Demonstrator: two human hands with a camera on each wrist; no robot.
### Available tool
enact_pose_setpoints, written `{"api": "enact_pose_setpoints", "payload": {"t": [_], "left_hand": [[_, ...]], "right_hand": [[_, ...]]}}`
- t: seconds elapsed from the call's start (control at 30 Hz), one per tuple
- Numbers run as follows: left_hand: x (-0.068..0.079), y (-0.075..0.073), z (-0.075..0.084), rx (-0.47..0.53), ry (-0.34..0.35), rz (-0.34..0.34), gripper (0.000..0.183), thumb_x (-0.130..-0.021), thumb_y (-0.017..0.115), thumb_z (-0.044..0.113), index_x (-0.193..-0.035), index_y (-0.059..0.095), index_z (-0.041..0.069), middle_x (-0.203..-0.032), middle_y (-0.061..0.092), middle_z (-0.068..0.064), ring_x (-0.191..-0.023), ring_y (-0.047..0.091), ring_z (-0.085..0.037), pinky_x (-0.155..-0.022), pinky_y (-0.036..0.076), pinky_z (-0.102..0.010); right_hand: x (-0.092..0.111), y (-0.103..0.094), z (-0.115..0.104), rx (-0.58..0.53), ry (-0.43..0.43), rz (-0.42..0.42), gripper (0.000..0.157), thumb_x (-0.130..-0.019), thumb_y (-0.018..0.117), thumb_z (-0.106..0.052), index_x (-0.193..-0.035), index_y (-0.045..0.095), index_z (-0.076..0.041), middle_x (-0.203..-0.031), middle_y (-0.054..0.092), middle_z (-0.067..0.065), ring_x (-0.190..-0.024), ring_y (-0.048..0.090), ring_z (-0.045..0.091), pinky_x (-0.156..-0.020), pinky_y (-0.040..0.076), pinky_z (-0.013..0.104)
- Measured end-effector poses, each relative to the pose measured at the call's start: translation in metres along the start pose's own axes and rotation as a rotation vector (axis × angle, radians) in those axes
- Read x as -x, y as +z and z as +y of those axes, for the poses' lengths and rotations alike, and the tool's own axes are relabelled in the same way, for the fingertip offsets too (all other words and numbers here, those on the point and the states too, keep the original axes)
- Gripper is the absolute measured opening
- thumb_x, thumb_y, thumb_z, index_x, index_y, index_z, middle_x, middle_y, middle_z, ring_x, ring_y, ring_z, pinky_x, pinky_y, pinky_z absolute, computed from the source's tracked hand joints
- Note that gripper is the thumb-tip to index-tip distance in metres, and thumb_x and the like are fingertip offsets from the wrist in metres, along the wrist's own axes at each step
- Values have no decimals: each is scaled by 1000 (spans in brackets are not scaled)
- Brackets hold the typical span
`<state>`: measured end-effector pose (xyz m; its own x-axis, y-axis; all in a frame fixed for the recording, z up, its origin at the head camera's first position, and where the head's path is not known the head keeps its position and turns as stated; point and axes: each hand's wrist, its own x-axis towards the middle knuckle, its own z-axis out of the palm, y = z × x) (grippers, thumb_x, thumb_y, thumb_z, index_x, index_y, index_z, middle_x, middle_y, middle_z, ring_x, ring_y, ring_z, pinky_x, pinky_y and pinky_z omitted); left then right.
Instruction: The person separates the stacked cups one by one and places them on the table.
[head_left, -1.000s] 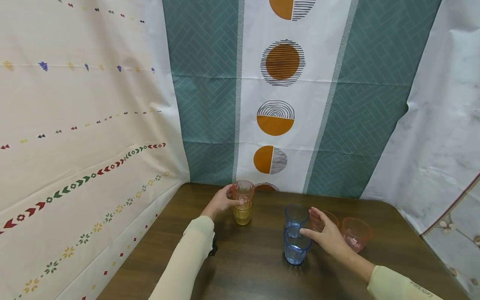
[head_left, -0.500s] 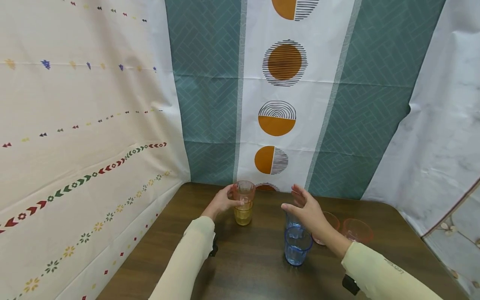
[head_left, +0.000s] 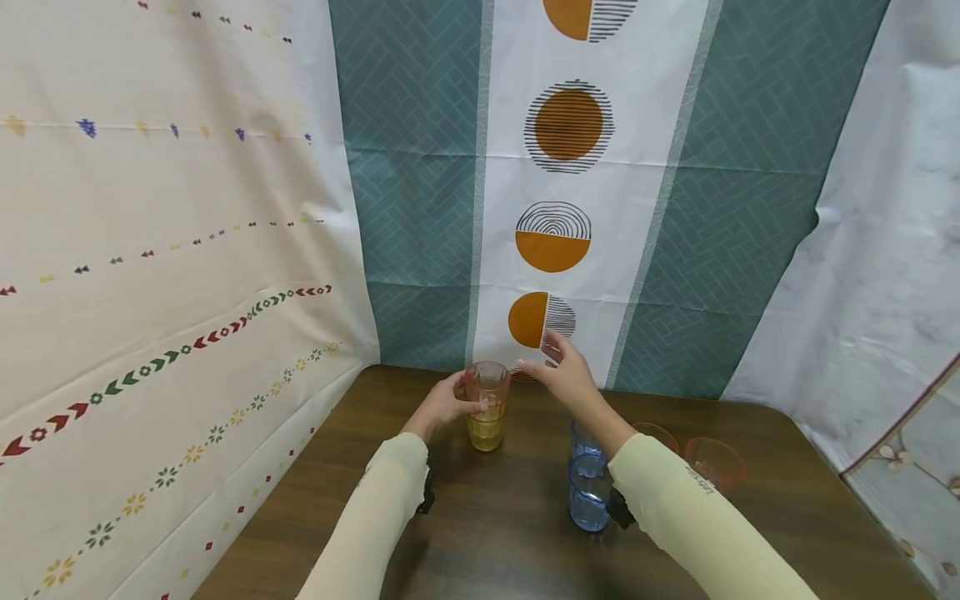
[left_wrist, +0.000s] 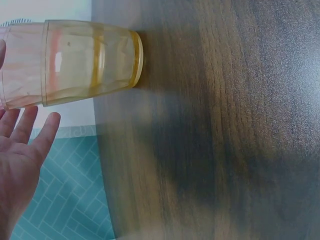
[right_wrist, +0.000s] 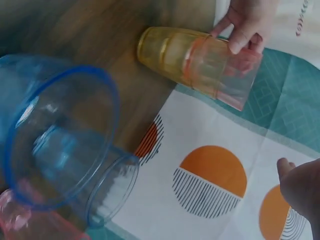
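Patterned cloth (head_left: 420,167) backs the brown table (head_left: 510,525); left hand (head_left: 446,405) grips pink cup (head_left: 492,381), right hand (head_left: 567,377) wide.

Dark wood table (head_left: 502,533) below left hand (head_left: 442,407) and right hand (head_left: 570,379). Behind both: teal hanging (head_left: 420,167), white centre strip (head_left: 615,225), orange circles (head_left: 552,252). Far left of left hand: cream cloth (head_left: 172,200), rows of coloured motifs. Far right of right hand: whitish cloth (head_left: 885,250).

Left hand (right_wrist: 252,21) grips a pink cup (right_wrist: 234,75) beyond 2 blue cups (right_wrist: 57,130).

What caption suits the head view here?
Left hand holds a pink cup nested in a yellow cup, right hand raised nearby, blue cups standing farther right.
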<state>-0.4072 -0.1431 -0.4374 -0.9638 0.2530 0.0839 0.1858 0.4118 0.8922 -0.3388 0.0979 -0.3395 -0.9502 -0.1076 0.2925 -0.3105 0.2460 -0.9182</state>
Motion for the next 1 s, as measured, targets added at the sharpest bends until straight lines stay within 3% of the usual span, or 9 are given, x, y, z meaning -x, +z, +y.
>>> {"api": "enact_pose_setpoints", "payload": {"t": [0.27,0.53,0.83,1.0], "left_hand": [[3,-1,-4,-19,21,-30,68,-84,81,27,-143,52,8,-130,62,-10,-120,56,-29,-103,44,-49],[5,0,-3,35,-13,-36,68,-86,80,27,-144,50,9,-138,57,-10,-126,53,-31,-107,40,-51],[3,2,-11,2,-7,-42,75,-84,81,23,-147,43,7,-140,55,-13,-128,52,-32,-108,40,-51],[4,2,-14,2,12,-38,74,-84,81,23,-146,44,6,-138,57,-14,-126,53,-31,-106,41,-50]], "right_hand": [[-17,30,4,37,74,-44,89,-88,77,-32,-154,27,-2,-157,32,17,-142,35,34,-109,37,49],[-25,46,29,108,99,-37,87,-87,78,-31,-153,30,0,-154,35,23,-138,39,40,-108,38,51],[-28,53,51,145,163,-35,89,-87,78,-31,-153,27,2,-156,33,23,-138,39,40,-108,38,52],[-29,64,59,200,154,-56,89,-85,80,-34,-150,33,3,-149,42,24,-133,44,40,-106,41,53]]}}
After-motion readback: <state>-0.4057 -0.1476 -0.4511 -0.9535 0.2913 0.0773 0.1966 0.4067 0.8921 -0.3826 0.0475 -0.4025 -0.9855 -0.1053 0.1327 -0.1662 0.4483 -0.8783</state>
